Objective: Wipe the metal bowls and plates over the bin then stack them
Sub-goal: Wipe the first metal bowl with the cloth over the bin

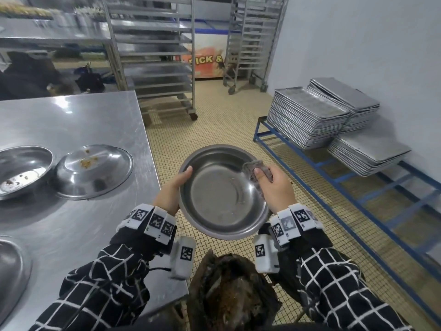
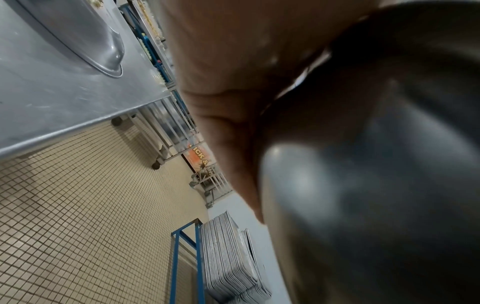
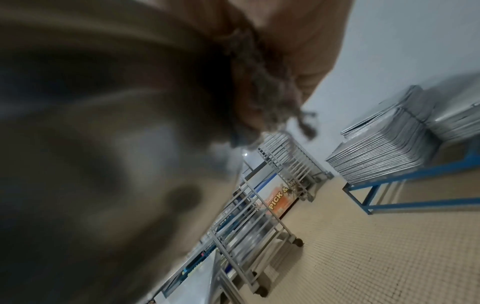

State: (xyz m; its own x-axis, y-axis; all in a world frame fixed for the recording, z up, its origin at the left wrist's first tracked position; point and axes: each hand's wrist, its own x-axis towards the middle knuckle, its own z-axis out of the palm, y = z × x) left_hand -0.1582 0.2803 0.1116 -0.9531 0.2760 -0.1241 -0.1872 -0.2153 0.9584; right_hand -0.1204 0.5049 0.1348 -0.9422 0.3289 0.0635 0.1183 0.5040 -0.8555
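A round metal bowl (image 1: pixel 222 189) hangs above the floor, just beyond the bin (image 1: pixel 229 290) with its dark waste. My left hand (image 1: pixel 173 187) grips the bowl's left rim, thumb over the edge. My right hand (image 1: pixel 274 187) holds a grey rag (image 1: pixel 257 169) against the bowl's right rim, thumb pressing on the cloth. The left wrist view shows the bowl's underside (image 2: pixel 376 185) beside my palm. In the right wrist view the rag (image 3: pixel 262 86) lies between my palm and the blurred bowl (image 3: pixel 103 123). On the steel table (image 1: pixel 71 120) sit a dirty bowl (image 1: pixel 21 170) and an upturned plate (image 1: pixel 93 170) with crumbs.
Another metal dish (image 1: pixel 12 271) shows at the table's near left edge. Stacks of baking trays (image 1: pixel 310 115) rest on a blue frame (image 1: pixel 334 177) along the right wall. Wheeled tray racks (image 1: pixel 157 56) stand behind on the tiled floor (image 1: pixel 202 120).
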